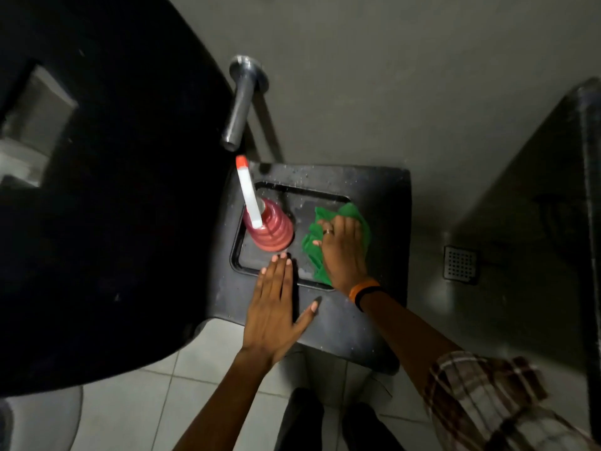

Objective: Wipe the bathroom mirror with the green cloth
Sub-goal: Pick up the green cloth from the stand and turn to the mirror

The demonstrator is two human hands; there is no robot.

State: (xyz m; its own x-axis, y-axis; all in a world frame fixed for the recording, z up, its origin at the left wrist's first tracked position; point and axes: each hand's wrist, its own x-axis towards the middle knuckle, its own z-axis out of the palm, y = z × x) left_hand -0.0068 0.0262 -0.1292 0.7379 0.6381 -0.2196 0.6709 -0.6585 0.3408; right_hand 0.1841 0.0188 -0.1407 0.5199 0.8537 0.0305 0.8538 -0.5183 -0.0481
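Note:
The green cloth point(350, 212) lies crumpled in the right half of a small dark sink basin point(377, 190), low in the middle of the head view. My right hand point(341, 247) rests on top of it with the fingers curled into the fabric; a ring and an orange wristband show. My left hand point(273, 307) lies flat, fingers apart, on the sink's front rim, holding nothing. A large dark rounded panel point(113, 206) with a pale rectangular reflection fills the left side; I cannot tell whether it is the mirror.
A red plunger point(276, 231) with a white, orange-tipped handle stands in the basin's left half, close to both hands. A steel spout point(240, 102) juts from the grey wall above. A floor drain point(461, 264) and a dark ledge point(553, 190) are on the right.

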